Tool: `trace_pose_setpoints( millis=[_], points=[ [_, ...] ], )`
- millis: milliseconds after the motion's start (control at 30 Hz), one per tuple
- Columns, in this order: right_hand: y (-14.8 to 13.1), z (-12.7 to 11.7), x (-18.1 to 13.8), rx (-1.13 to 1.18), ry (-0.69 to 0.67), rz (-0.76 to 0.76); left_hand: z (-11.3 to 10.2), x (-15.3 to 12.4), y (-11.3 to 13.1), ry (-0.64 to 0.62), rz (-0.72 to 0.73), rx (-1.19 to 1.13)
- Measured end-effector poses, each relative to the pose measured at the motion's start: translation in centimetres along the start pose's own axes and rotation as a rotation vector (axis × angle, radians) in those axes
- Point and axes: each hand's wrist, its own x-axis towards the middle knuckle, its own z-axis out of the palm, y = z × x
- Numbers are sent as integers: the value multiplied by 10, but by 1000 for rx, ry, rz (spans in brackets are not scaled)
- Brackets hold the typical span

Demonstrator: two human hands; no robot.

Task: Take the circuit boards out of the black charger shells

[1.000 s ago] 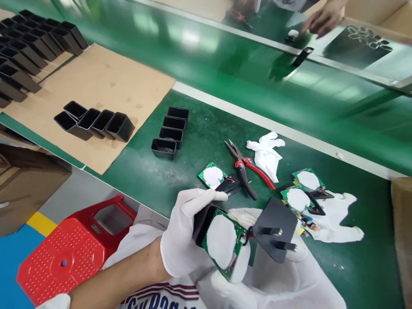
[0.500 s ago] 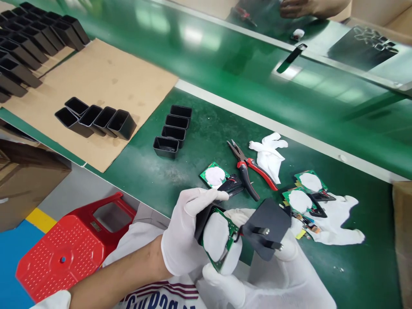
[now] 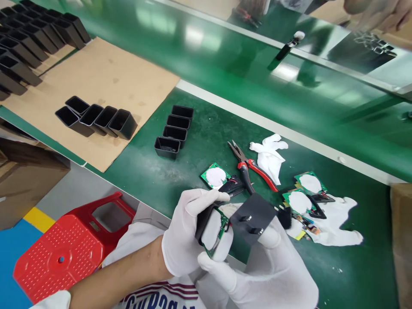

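Note:
Both my hands wear white gloves. My left hand (image 3: pixel 183 234) is wrapped round a black plastic housing (image 3: pixel 202 221) with a green circuit board (image 3: pixel 216 231) bearing a white pad partly inside it. My right hand (image 3: pixel 267 272) grips a black plug cover (image 3: pixel 252 214) with two metal pins, joined to the board by wires; its thumb presses on the board's lower edge. The cover is tilted over the housing mouth.
Red-handled pliers (image 3: pixel 249 169), loose white gloves (image 3: pixel 268 156), more circuit boards (image 3: pixel 299 199) and a row of black housings (image 3: pixel 175 128) lie on the green mat. Cardboard (image 3: pixel 93 86) holds several housings. A red stool (image 3: pixel 71 249) stands below. Another person's hand (image 3: pixel 376 13) works across the conveyor.
The plug cover has swung left and down toward the housing, and the board has slid deeper in. Across the belt, the other person's hand moved right.

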Motion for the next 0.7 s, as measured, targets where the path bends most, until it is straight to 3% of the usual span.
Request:
trace_pose_setpoints(
  millis=[200,400,533,700],
  points=[
    [7,6,4,-108,27,-38,2,-1,-3,32,-15,3],
    [7,12,3,45,6,39,4,-5,-8,55,-47,-69],
    [14,13,-4,285,-21,94,1,0,-7,-32,-47,-88],
    [20,12,-11,299,48,58,-15,13,-6,-169,53,-100]
  ],
)
